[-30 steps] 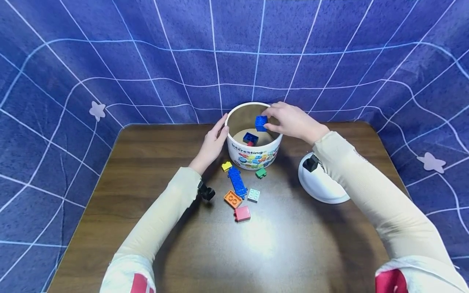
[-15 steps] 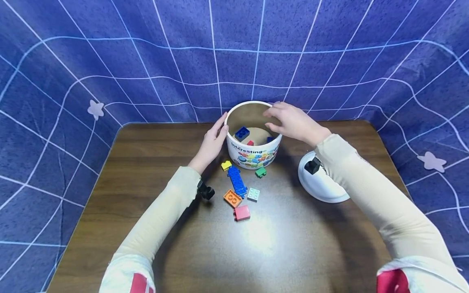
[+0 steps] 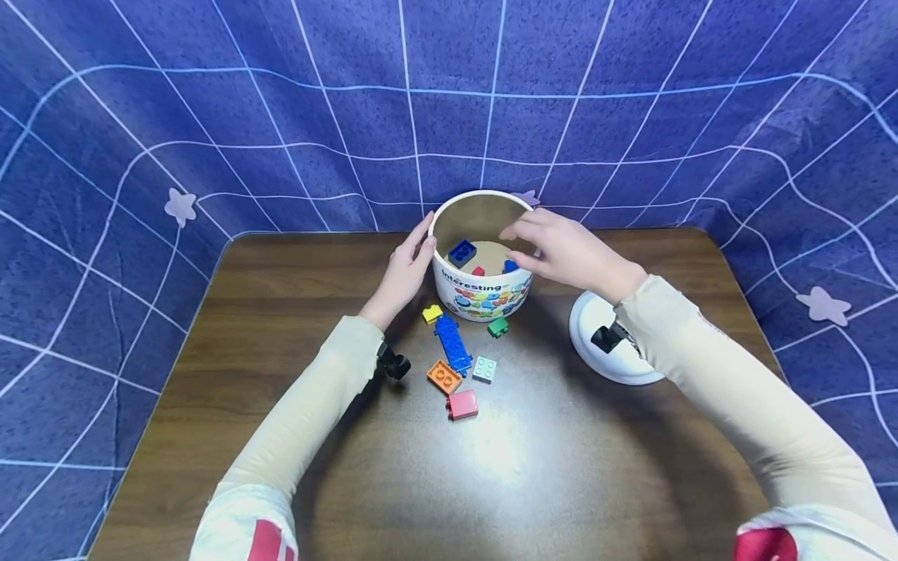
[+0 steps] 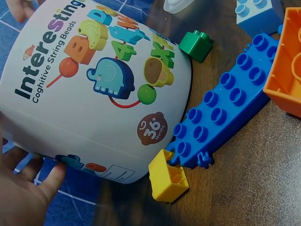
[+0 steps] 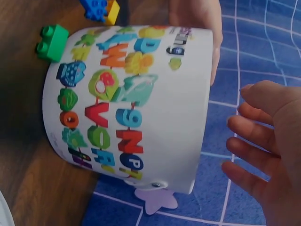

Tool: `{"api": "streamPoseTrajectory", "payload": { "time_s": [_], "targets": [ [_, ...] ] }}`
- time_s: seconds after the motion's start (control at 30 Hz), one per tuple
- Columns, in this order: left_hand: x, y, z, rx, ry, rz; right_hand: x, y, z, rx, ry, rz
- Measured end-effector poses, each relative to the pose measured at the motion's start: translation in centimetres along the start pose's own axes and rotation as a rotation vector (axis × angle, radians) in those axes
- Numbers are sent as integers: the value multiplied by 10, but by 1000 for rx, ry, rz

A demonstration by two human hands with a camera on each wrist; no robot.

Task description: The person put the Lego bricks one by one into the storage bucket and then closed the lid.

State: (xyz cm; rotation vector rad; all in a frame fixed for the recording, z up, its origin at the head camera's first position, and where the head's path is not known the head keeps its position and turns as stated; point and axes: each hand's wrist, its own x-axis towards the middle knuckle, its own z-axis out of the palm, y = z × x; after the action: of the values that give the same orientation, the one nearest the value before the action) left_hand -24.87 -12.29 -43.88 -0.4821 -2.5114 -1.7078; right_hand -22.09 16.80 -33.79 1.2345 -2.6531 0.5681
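Observation:
A white round bucket with colourful printed letters stands at the back of the table. Inside it lie a dark blue brick, a small red piece and another blue brick. My left hand rests against the bucket's left side, fingers fairly straight; in the left wrist view its fingertips touch the printed wall. My right hand hovers over the bucket's right rim with parted, relaxed fingers. Nothing is between them, as the right wrist view confirms with the same hand.
In front of the bucket lie a yellow brick, a long blue piece, a green brick, an orange brick, a pale brick and a red brick. A white lid lies at right, partly under the right forearm.
The right hand let go of a blue brick, which dropped into the bucket. The dark blue brick inside shifted left. The right hand then moved slightly right and down; the left hand stayed.

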Motion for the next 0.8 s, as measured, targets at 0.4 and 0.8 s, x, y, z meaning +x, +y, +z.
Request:
{"api": "streamPoseTrajectory", "payload": {
  "time_s": [0.4,0.8],
  "targets": [
    [-1,0,0,-30,-6,-6,-14,-15,3,46,5,-46],
    [0,0,0,-27,-10,0,-26,-26,12,63,13,-95]
  ]
}}
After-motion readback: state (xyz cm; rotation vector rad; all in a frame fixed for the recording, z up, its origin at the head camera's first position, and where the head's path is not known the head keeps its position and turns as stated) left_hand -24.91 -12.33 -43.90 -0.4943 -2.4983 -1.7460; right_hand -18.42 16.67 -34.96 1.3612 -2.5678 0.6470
